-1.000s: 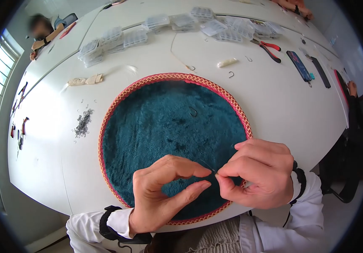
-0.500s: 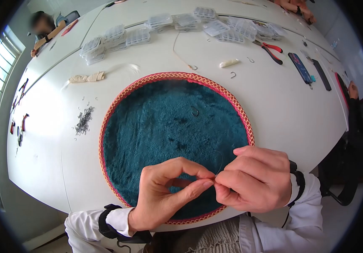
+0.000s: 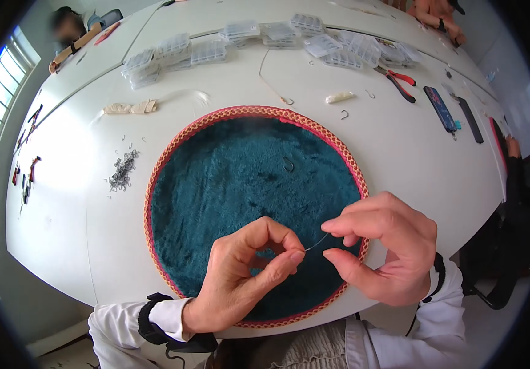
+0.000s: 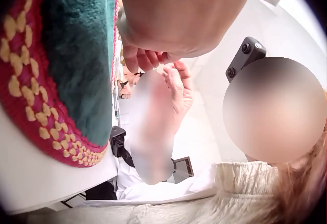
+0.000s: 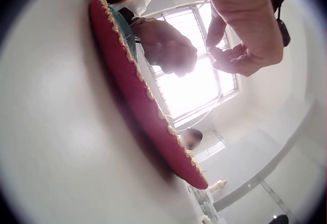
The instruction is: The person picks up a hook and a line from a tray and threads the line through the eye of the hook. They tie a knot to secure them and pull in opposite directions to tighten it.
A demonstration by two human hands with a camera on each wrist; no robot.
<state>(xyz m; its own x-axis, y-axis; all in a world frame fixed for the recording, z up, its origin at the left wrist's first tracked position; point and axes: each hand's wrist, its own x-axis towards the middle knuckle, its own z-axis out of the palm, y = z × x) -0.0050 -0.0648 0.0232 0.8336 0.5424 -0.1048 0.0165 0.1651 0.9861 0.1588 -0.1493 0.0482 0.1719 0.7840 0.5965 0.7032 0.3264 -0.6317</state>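
Observation:
The left hand (image 3: 240, 270) pinches a thin, pale fishing line (image 3: 316, 243) between thumb and forefinger, over the lower part of a round teal plush mat (image 3: 216, 178) with a red and gold braided rim. A short length of line runs from that pinch up to the forefinger tip of the right hand (image 3: 394, 252). There the thumb and forefinger stand apart, above the mat's right rim. In the right wrist view the line (image 5: 208, 113) hangs below the right hand in a long curve. A dark fish hook (image 3: 288, 165) lies on the mat, beyond both hands.
Left of the mat is a pile of small hooks (image 3: 122, 172), with a wrapped bundle (image 3: 131, 107) behind it. Clear plastic boxes (image 3: 240, 29) line the back. Red-handled pliers (image 3: 398, 83) and a phone (image 3: 440, 109) lie at the right. Other people sit around the table.
The hands first came together at the fingertips, then parted. The right thumb and forefinger have spread and moved up and right, leaving the left hand pinching the line.

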